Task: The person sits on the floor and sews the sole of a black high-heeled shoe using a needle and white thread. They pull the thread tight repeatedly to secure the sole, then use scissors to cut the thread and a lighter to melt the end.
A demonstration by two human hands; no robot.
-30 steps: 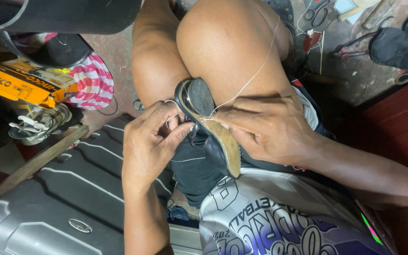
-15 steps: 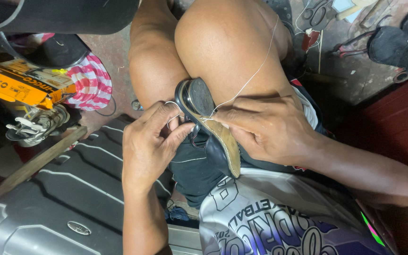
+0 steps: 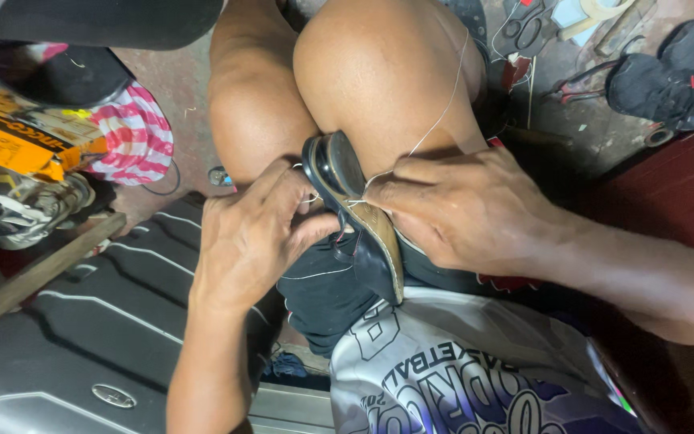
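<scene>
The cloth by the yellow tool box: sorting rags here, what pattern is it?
The cloth has pink and white stripes, seen in the head view.

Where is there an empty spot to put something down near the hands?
The ribbed top of the dark suitcase, left of the left hand, is bare. Bare floor also shows between the striped cloth and the knee. Around the shoe and right hand it is crowded; scissors and tools fill the top right.

Leather and thread between my hands
Glossy black shoe, tan matt insole; left of my left hand, ribbed hard-plastic suitcase.
</scene>
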